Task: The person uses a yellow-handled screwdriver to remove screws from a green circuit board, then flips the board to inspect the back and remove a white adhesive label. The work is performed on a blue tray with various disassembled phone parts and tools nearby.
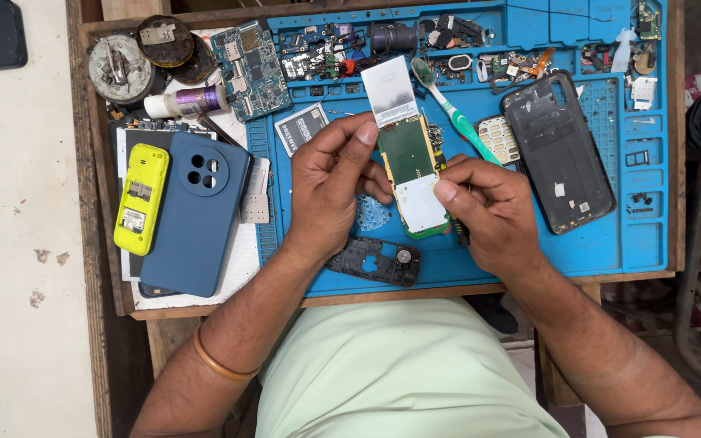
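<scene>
Landmark: the blue mat [529,251] on the wooden surface [99,268].

You hold a green board [410,166] above the middle of the mat, tilted, its long axis running away from you. A white screen panel [389,91] sticks out at its far end; a pale patch sits on its near end.

Your left hand [330,191]: fingers closed on the board's left edge, forefinger tip resting at the far end of the board, next to the white panel.

Your right hand [488,212]: fingers clenched around the board's near right corner, thumb pressed flat on the pale patch. A thin dark tool shows under this hand; what kind it is you cannot tell.

On the mat, near edge, just below your hands: a dark phone frame [375,261]. Right part of the mat: a black back cover [557,150], lying flat. Between cover and board: a keypad [498,138] and a green-and-white toothbrush [448,105].

Left of the mat: a blue phone [196,215], a yellow phone [141,197] touching its left side. Beyond them, a small bottle [188,102] on its side.
</scene>
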